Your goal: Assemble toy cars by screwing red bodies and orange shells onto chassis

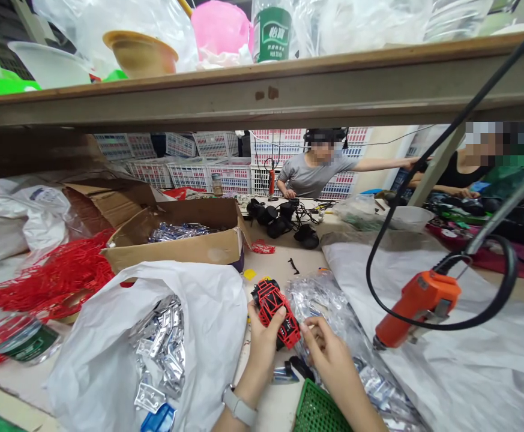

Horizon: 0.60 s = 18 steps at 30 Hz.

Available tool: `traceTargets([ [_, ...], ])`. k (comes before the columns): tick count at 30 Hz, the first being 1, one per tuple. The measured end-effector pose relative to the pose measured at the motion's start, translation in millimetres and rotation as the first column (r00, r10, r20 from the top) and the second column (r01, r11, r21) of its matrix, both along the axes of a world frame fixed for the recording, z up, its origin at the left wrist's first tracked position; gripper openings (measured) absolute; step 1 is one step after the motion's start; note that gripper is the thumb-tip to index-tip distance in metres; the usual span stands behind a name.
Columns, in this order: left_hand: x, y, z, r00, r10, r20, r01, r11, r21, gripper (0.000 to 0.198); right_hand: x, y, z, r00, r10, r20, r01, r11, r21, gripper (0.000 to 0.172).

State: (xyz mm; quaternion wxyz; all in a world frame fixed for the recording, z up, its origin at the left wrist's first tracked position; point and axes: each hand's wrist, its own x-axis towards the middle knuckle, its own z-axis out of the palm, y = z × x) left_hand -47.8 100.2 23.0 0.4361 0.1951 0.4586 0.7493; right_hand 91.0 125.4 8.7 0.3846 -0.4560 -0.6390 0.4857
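left hand (262,342) grips a red and black toy car (274,311) from the side: thumb over the top, fingers under, car tilted with its far end up. white wristwatch (239,408) on that wrist.
right hand (329,354) sits just right of the car, fingers bent, tips at the car's near end. cannot tell if it is pinching the car, a small part, or only touching.
the car is held above the table (284,264), between the 2 hands, not resting on anything.

around the hands:
- under the gap between them: 1 small black piece (298,366) and 1 silver piece (284,375) on the table
- just below the right hand: corner of a green basket (318,414)
- left of the left hand: open white bag (108,360) with chrome parts (160,348) inside
- under and beyond the right hand: clear bag (329,300) of more silver parts
- right of the right hand: orange screwdriver (417,306) hanging nose down, black cable (424,174) looped round it
- beyond the left hand: cardboard box (176,246); red mesh (59,276) further left
- straight ahead, well apart: cluster of black parts (284,222)
- far side of the table: 2 co-workers, 1 in grey (311,177), 1 in black (457,174)
- overhead: shelf (289,90) with bowls and bags
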Motion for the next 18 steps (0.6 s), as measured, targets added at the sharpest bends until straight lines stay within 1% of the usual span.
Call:
traceTargets([
  [3,-3,1,6.0,0.997,0.003,0.075,0.0,1.0,-0.031,0.06,7,7,-0.5,1.0,-0.014,0.0,0.014,1.0,-0.011,0.057],
  [8,-6,2,13.0,0.987,-0.032,0.155,0.039,0.998,-0.044,0.06,4,5,5.8,0.998,0.041,-0.041,-0.043,0.998,-0.043,0.061],
  [14,-6,0,14.0,0.974,-0.076,0.214,0.084,0.996,-0.029,0.064,-10,-4,8.3,0.99,0.099,-0.103,-0.109,0.989,-0.1,0.074],
  [18,-6,1,13.0,0.968,-0.086,0.235,0.094,0.995,-0.024,0.064,-11,-3,6.6,0.984,0.113,-0.134,-0.132,0.981,-0.142,0.071],
])
